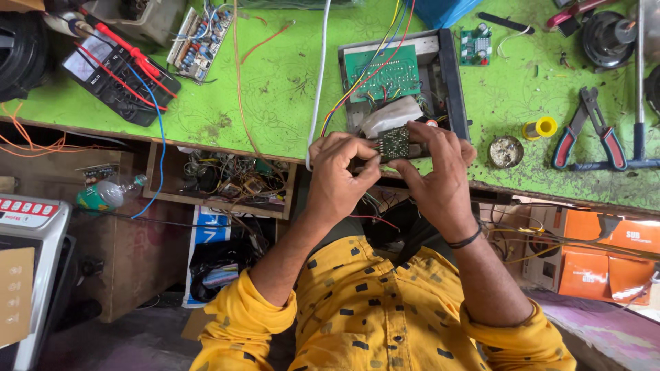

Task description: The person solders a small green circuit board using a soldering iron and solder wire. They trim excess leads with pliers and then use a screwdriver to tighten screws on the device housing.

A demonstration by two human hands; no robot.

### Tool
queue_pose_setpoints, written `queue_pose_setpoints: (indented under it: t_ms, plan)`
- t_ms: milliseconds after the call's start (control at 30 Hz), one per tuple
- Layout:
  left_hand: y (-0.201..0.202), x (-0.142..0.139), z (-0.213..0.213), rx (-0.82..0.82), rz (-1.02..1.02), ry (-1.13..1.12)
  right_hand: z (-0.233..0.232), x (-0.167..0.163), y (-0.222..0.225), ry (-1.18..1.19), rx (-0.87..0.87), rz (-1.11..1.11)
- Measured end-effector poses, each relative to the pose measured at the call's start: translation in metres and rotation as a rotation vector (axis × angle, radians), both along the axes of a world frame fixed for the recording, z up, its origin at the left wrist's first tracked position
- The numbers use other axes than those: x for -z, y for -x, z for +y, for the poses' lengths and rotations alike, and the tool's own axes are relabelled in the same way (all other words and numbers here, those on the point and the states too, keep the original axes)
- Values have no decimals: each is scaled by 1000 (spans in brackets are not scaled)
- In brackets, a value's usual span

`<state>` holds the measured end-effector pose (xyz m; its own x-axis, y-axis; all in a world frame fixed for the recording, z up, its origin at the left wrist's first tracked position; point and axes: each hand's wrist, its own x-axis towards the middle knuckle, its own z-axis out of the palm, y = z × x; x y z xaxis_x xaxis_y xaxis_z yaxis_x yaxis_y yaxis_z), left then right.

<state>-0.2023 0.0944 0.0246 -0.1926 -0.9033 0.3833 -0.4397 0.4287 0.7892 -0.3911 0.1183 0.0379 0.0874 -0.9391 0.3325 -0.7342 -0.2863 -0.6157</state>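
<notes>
My left hand (340, 172) and my right hand (436, 172) together pinch a small dark circuit board (394, 142) at the front edge of the green workbench (275, 89). Each hand grips one side of the board. Just behind it stands an open black metal chassis (454, 75) holding a green circuit board (382, 72), with coloured wires (371, 65) running out of it and a white wrapped part (392, 115) lying inside.
Red-handled pliers (588, 130), a solder spool (540, 127) and a round tin (507, 151) lie right. A black multimeter (117, 72) with red probes and another board (201, 34) sit left. An open drawer (220, 175) of wires hangs below the bench; orange boxes (605, 257) lower right.
</notes>
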Motion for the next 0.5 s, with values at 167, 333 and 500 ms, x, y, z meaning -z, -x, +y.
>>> queue_pose_setpoints:
  t_ms: [167, 333, 500]
  plan:
    - [-1, 7, 2, -2, 23, -58, -1, -9, 3, -50, -43, 55]
    - [2, 15, 2, -17, 9, -47, 1, -17, 0, -110, -29, 14]
    - [7, 21, 5, -43, -6, 13, 11, -18, 3, -48, -37, 4]
